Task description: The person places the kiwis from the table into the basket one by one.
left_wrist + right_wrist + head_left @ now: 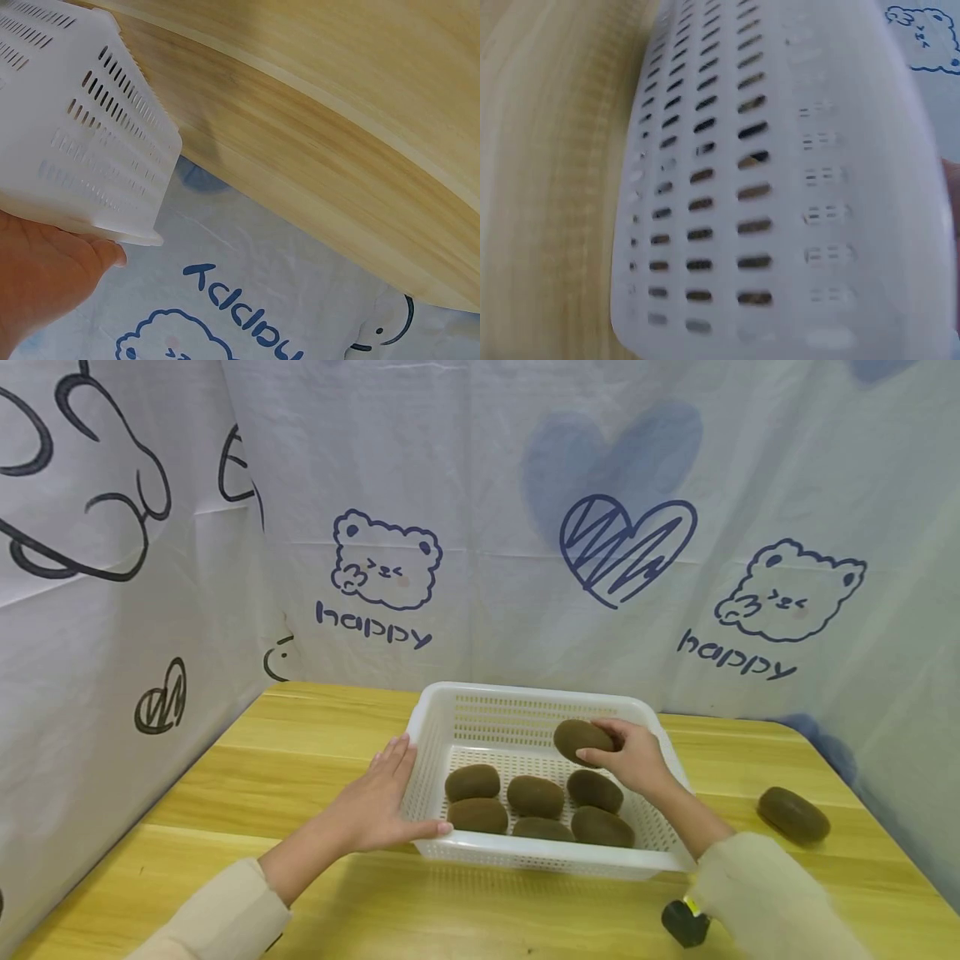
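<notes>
A white perforated plastic basket (551,852) stands on the wooden table, with several brown kiwifruit (536,797) lying towards its front side. My right hand (633,756) holds one kiwifruit (577,742) between thumb and fingers, over the back right part of the basket. At the basket's left side, my left hand (378,802) rests against the rim with fingers extended and thumb along the front rim. The left wrist view has this hand right at the rim of the slotted basket wall (97,127). Slotted basket wall (712,172) fills most of the right wrist view.
Another kiwifruit (792,816) lies on the table (750,760) to the right of the basket. A small dark object (686,924) with a yellow patch shows beside the right sleeve. White cloth (495,610) with bear and heart drawings hangs behind and along the sides.
</notes>
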{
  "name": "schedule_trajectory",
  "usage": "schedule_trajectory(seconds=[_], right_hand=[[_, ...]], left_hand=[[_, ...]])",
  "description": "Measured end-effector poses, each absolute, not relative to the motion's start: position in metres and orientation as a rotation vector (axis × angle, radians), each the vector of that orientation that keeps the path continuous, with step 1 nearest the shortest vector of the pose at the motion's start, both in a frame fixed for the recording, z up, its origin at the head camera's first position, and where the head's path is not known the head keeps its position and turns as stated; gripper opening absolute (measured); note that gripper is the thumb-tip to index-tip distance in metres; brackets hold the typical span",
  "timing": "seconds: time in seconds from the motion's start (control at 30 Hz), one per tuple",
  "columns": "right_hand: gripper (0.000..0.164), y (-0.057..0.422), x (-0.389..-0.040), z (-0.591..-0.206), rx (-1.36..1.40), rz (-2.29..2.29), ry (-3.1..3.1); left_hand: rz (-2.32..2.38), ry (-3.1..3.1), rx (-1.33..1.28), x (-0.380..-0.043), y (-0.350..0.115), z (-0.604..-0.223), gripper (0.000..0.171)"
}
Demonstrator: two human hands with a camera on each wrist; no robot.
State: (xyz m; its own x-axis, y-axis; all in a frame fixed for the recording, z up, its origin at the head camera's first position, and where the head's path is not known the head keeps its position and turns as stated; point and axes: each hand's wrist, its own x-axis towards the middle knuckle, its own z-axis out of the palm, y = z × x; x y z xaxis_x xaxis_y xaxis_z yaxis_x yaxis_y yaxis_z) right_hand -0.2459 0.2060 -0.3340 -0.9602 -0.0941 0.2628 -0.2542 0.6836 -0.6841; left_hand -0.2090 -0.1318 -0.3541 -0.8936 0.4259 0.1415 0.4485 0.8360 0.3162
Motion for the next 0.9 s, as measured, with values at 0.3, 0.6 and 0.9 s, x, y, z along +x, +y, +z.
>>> schedule_trajectory(seconds=[0.3,0.6,0.9], right_hand=[[0.049,0.188,-0.255,-0.345,0.298,1.1,-2.747],[0.051,0.174,-0.258,-0.354,0.322,1.003,-2.861],[0.048,0.174,-0.256,-0.355,0.284,0.993,-2.871]], left_hand=[[-0.54,-2.956,-0.693,-0.208,-0.132,-0.354,0.114],[-0.538,-2.952,-0.698,-0.208,-0.133,-0.354,0.113],[-0.546,-2.953,-0.701,-0.209,-0.132,-0.354,0.114]])
